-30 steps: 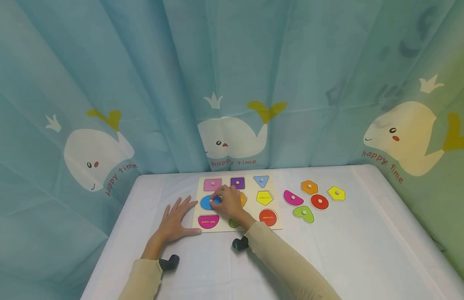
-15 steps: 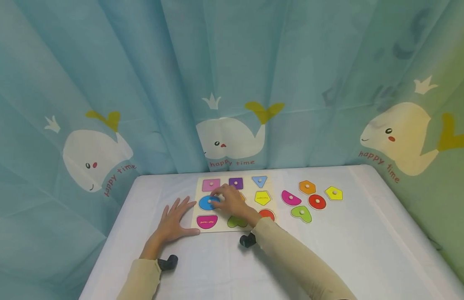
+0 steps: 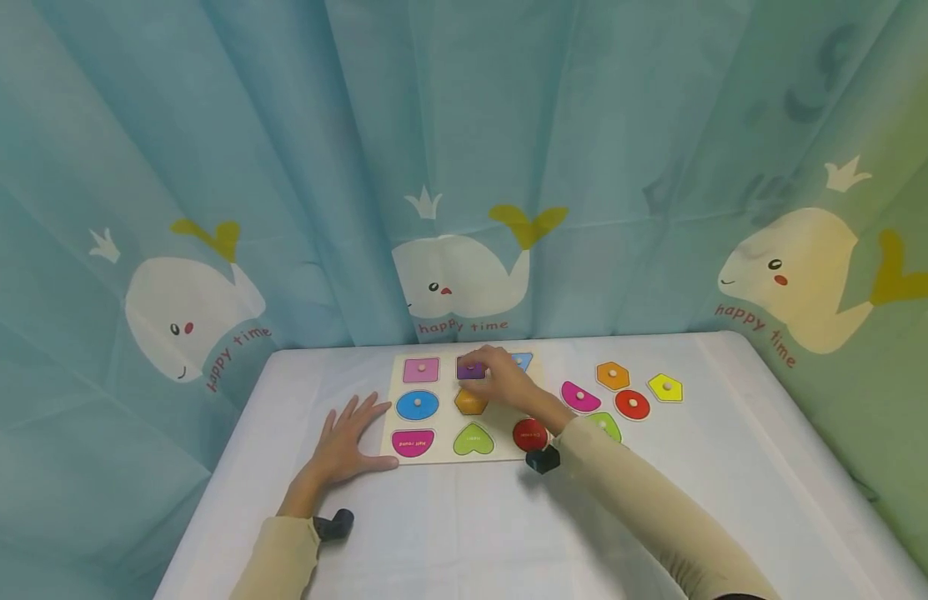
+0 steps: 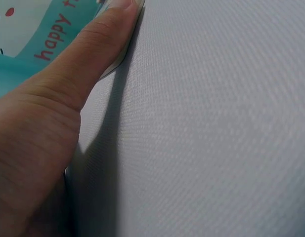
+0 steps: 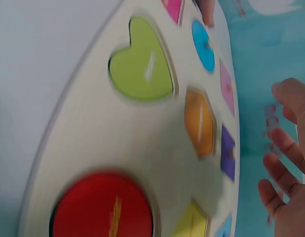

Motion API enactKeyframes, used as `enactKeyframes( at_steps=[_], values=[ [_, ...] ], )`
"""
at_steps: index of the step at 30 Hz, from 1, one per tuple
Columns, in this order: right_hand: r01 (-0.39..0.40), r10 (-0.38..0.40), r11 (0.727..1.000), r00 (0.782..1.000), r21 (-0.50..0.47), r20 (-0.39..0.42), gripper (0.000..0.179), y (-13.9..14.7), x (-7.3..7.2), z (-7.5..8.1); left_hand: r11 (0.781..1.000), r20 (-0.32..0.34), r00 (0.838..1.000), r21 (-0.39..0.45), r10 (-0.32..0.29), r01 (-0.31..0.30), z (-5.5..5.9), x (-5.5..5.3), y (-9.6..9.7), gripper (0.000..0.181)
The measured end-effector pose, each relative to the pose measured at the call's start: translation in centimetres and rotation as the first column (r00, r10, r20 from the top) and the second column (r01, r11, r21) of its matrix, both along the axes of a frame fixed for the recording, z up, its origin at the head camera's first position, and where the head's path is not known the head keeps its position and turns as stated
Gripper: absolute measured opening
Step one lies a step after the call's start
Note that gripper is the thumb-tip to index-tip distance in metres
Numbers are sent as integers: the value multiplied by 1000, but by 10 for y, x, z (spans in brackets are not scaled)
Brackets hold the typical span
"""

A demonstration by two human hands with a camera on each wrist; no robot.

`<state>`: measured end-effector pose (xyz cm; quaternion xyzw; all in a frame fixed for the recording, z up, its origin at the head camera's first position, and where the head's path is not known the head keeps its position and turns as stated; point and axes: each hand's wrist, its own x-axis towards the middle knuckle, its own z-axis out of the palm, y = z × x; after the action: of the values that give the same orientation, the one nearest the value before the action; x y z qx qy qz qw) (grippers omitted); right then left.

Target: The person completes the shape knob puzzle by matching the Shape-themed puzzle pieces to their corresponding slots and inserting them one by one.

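While the left hand, fingers spread, touches the left edge of the puzzle board, the right hand, fingers parted and empty, hovers near the purple square.

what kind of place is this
Probably a small curtained-off tabletop play or recording spot: a whale-print curtain hangs behind a white-covered table, which holds a wooden-looking shape puzzle board.

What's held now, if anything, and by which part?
Nothing is gripped: the right hand hovers open over the shape-puzzle board; the left hand, fingers spread, only touches its edge.
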<state>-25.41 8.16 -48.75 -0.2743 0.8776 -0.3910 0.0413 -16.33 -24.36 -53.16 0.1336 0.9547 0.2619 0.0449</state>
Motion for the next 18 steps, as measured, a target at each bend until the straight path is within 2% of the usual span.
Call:
enactKeyframes(
  at_steps=[4, 7, 12, 18],
  values=[
    [46, -44, 998, 997, 30, -57, 37, 23, -4, 1, 1000, 5, 1000, 8, 0, 0, 3, 0, 0, 99],
    [96, -93, 995, 993, 40, -69, 35, 40, -5, 1, 1000, 11, 1000, 5, 3, -3, 3, 0, 0, 100],
    [155, -154, 988, 987, 7, -52, 32, 68, -6, -1, 1000, 9, 1000, -1, 5, -5, 3, 0, 0, 100],
    [169, -174, 984, 976, -53, -129, 31, 104, -6, -6, 1000, -6, 1000, 0, -2, 2, 3, 2, 1, 100]
  ],
)
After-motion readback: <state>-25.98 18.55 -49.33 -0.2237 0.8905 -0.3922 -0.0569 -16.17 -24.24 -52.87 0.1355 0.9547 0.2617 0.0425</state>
